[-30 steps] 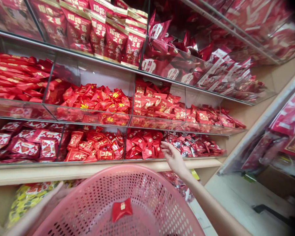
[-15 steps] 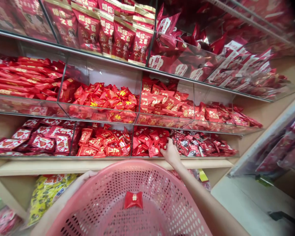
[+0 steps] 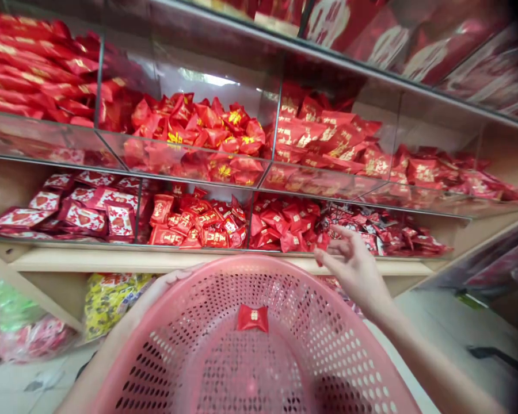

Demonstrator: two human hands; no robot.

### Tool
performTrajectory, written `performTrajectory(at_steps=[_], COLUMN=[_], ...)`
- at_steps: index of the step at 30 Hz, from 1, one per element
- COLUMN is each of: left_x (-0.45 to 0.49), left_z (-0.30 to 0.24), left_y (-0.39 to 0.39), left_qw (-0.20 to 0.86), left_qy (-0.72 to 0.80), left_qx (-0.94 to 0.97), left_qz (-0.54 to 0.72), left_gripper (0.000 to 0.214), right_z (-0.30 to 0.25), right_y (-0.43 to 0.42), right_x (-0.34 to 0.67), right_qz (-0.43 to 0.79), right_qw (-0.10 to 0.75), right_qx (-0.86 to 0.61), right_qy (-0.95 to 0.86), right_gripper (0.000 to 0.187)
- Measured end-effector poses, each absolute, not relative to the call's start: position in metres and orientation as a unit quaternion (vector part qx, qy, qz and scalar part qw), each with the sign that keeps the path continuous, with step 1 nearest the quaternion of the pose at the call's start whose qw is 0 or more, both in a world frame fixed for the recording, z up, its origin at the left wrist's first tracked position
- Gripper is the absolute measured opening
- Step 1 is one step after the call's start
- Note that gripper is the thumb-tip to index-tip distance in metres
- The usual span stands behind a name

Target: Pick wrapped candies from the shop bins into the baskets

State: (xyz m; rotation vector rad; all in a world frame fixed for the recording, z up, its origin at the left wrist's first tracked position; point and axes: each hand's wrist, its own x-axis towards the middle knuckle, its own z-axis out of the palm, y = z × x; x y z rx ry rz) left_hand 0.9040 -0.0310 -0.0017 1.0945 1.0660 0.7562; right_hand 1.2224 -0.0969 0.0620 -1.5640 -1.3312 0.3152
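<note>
My left hand [image 3: 155,290] grips the far left rim of a pink perforated plastic basket [image 3: 328,322] held low in front of me. One small red candy packet [image 3: 252,318] lies on the basket's bottom. My right hand [image 3: 356,270] hovers just above the basket's far right rim, in front of the lowest clear shelf bin of red candies [image 3: 280,227]. Its fingers are loosely curled, and a small red candy [image 3: 322,244] appears pinched between thumb and fingertips.
Clear acrylic bins filled with red wrapped sweets [image 3: 198,123] cover the shelves above. A wooden shelf edge [image 3: 90,259] runs below the lowest bins. Yellow bagged sweets [image 3: 107,296] sit under it at the left. A floor aisle [image 3: 449,322] lies to the right.
My right hand has drawn back out of the lowest bin toward the basket rim. The view has tilted down and moved closer to the shelves. The basket has stayed in my left hand.
</note>
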Motion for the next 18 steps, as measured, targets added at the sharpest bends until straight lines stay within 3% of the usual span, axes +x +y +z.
performTrajectory(at_steps=[5, 11, 18], left_x=[0.906, 0.908, 0.913], left_z=[-0.019, -0.014, -0.006], left_y=[-0.027, -0.03, -0.036], left_qw=[0.76, 0.75, 0.733], left_qy=[0.379, 0.412, 0.434], left_qx=[0.401, 0.383, 0.4], left_qz=[0.344, 0.347, 0.338], left_gripper=[0.043, 0.046, 0.047], right_z=[0.035, 0.004, -0.016], right_y=[-0.121, -0.091, -0.083], right_x=[1.185, 1.161, 1.144], right_qz=[0.224, 0.134, 0.108], right_qw=[0.303, 0.015, -0.06], right_qx=[-0.592, -0.535, -0.488], right_qy=[-0.712, -0.834, -0.864], right_gripper=[0.053, 0.037, 0.047])
